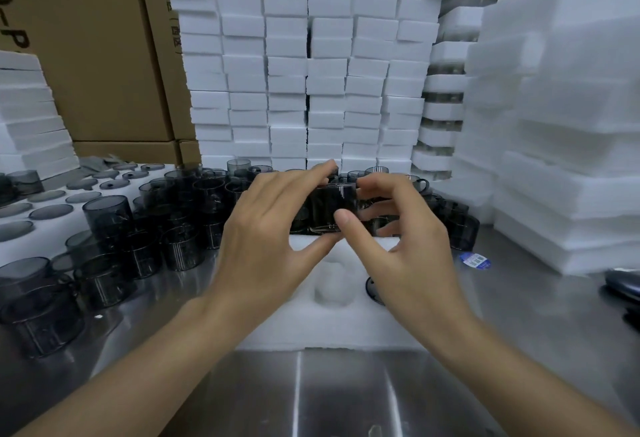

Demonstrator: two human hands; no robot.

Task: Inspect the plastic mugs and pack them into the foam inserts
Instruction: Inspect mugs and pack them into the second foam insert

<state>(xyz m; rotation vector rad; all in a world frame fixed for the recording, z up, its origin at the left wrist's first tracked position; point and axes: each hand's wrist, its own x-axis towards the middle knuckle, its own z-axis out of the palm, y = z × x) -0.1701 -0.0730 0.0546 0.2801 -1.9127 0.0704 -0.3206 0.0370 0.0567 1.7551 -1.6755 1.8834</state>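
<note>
Fingers (320, 170) of left hand (273, 218) and right hand (401, 232) half-curled, gripping 1 smoky grey translucent plastic mug (332, 206) between them. Mug is in the air over the far edge of the white foam insert (329, 327) on the steel table (346, 395). Judged stage: inspection, mug not yet seated. Round recess (333, 286) below is unfilled; dark shape right of it, half hidden by the right hand, may be 1 packed mug, cannot tell. Many loose grey mugs (145, 228) wait at left, so most work looks undone. Stacked white foam blocks (311, 73) far behind. Left index lies over the mug's top, left thumb underneath; right thumb presses its near face.
</note>
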